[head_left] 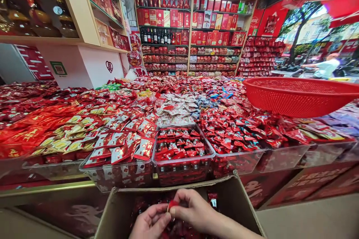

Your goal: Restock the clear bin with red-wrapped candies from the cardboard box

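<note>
Over an open cardboard box (246, 203), my left hand (150, 222) and my right hand (195, 211) meet, fingertips closed on a small red packet (172, 204). Most of that packet is hidden by my fingers. Dark red wrapped packets lie inside the box beneath my hands, and one red packet (213, 199) shows against its far wall. Just beyond the box stands a clear plastic bin (183, 161) of neatly stacked red packets.
Other clear bins heaped with wrapped sweets flank it, including red-and-white packets (120, 153) on the left. A red mesh basket (297, 99) rests on the heaps at right. Shelves (192, 37) of bottles and boxes line the back wall. A person (327, 65) is outside.
</note>
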Demonstrator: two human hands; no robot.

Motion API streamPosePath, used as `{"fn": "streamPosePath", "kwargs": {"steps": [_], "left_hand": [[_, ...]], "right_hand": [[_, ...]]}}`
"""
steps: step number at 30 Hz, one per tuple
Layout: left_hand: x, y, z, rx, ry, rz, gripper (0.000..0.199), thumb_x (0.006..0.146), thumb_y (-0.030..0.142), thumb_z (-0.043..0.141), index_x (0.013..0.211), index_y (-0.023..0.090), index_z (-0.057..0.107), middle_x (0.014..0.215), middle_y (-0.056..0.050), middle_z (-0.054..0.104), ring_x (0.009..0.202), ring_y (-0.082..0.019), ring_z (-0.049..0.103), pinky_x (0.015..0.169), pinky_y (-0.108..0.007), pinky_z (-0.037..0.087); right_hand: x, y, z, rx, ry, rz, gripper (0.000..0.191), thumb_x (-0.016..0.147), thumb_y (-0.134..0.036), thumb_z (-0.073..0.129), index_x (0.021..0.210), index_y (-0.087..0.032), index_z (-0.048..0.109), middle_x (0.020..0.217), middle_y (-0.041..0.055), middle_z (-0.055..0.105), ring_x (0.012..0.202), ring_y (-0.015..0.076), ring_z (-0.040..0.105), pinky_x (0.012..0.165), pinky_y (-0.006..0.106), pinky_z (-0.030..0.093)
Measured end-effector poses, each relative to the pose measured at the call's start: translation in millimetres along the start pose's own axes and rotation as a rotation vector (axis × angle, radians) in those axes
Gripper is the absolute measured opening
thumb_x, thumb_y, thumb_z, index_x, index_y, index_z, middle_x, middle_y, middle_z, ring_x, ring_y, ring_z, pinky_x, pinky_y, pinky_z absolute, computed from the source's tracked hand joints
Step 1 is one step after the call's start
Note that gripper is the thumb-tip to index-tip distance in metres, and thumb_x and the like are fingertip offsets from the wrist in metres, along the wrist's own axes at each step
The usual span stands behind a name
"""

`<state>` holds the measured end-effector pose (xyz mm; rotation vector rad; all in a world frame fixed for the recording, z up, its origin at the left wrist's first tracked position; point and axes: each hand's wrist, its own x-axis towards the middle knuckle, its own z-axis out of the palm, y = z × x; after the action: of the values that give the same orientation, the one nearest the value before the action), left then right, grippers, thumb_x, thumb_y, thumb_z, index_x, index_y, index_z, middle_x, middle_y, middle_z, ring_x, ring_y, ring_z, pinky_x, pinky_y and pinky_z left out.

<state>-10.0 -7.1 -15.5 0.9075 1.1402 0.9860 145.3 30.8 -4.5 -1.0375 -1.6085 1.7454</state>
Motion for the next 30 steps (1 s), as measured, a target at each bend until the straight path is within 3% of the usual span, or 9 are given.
{"fn": "streamPosePath", "kwargs": {"steps": [3, 8, 10, 13, 16, 19, 22, 25, 30], "left_hand": [[-7, 28, 17.8, 0.088, 0.092, 0.052, 0.027, 0.06, 0.036, 0.069, 0.076, 0.015, 0.068, 0.051, 0.004, 0.062, 0.039, -0.006, 0.048, 0.039, -0.016, 0.036], [-8, 43, 32.7, 0.066, 0.089, 0.105, 0.025, 0.066, 0.034, 0.065, 0.081, 0.014, 0.068, 0.053, 0.002, 0.064, 0.042, -0.006, 0.046, 0.041, -0.015, 0.037], [-10, 43, 35.1, -0.067, 0.104, 0.039, 0.028, 0.069, 0.034, 0.062, 0.089, 0.016, 0.065, 0.065, 0.0, 0.067, 0.052, -0.009, 0.054, 0.048, -0.017, 0.042], [-17, 48, 38.0, -0.322, 0.102, -0.102, 0.039, 0.074, 0.042, 0.053, 0.103, 0.017, 0.057, 0.076, -0.004, 0.068, 0.07, -0.017, 0.063, 0.061, -0.027, 0.048], [-23, 57, 41.4, -0.414, 0.111, -0.114, 0.044, 0.073, 0.038, 0.056, 0.111, 0.017, 0.05, 0.083, -0.006, 0.069, 0.073, -0.018, 0.064, 0.064, -0.03, 0.049], [-24, 62, 45.0, -0.38, 0.177, -0.054, 0.051, 0.064, 0.025, 0.068, 0.111, 0.019, 0.048, 0.085, -0.004, 0.07, 0.072, -0.017, 0.065, 0.061, -0.025, 0.05], [-21, 61, 48.9, -0.364, 0.252, -0.031, 0.047, 0.061, 0.024, 0.07, 0.104, 0.019, 0.053, 0.089, -0.005, 0.07, 0.073, -0.018, 0.066, 0.056, -0.023, 0.05], [-18, 56, 52.4, -0.385, 0.277, -0.008, 0.041, 0.057, 0.025, 0.073, 0.095, 0.016, 0.06, 0.088, -0.007, 0.071, 0.076, -0.022, 0.066, 0.062, -0.026, 0.052], [-15, 45, 50.7, -0.527, 0.217, -0.015, 0.031, 0.054, 0.024, 0.075, 0.083, 0.02, 0.065, 0.083, -0.003, 0.073, 0.079, -0.023, 0.065, 0.07, -0.03, 0.052]], "right_hand": [[-3, -12, -1, 0.159, 0.11, -0.059, 0.037, 0.062, -0.048, 0.061, 0.064, -0.016, 0.042, 0.049, -0.006, 0.046, 0.036, 0.005, 0.042, 0.035, 0.016, 0.032], [-10, -24, -8, 0.304, 0.126, -0.096, 0.033, 0.066, -0.044, 0.06, 0.063, -0.016, 0.043, 0.044, -0.0063, 0.047, 0.034, 0.0056, 0.042, 0.035, 0.018, 0.034], [-15, -26, -10, 0.202, 0.187, -0.202, 0.025, 0.069, -0.038, 0.059, 0.066, -0.015, 0.049, 0.049, -0.0036, 0.051, 0.041, 0.0082, 0.048, 0.04, 0.02, 0.039], [-22, -27, -12, -0.124, 0.301, -0.555, 0.006, 0.074, -0.021, 0.055, 0.076, -0.017, 0.06, 0.072, 0.0027, 0.059, 0.067, 0.0119, 0.056, 0.061, 0.025, 0.045], [-28, -26, -12, -0.317, 0.221, -0.751, 0.023, 0.077, -0.01, 0.045, 0.087, -0.021, 0.061, 0.091, 0.0053, 0.057, 0.084, 0.0126, 0.054, 0.072, 0.027, 0.044], [-30, -23, -9, -0.238, 0.246, -0.692, 0.022, 0.078, -0.011, 0.041, 0.085, -0.021, 0.06, 0.094, 0.0058, 0.054, 0.088, 0.0134, 0.052, 0.075, 0.028, 0.043], [-27, -20, -4, 0.065, 0.289, -0.409, 0.01, 0.079, -0.023, 0.047, 0.086, -0.018, 0.053, 0.075, 0.0017, 0.054, 0.066, 0.0104, 0.052, 0.061, 0.024, 0.043], [-22, -19, -1, 0.249, 0.222, -0.204, 0.02, 0.072, -0.033, 0.058, 0.072, -0.015, 0.049, 0.056, -0.0039, 0.047, 0.048, 0.0059, 0.042, 0.047, 0.019, 0.036], [-19, -22, -4, 0.341, 0.24, -0.161, 0.03, 0.068, -0.039, 0.06, 0.06, -0.013, 0.046, 0.05, -0.003, 0.048, 0.046, 0.0055, 0.041, 0.046, 0.019, 0.034]]}}
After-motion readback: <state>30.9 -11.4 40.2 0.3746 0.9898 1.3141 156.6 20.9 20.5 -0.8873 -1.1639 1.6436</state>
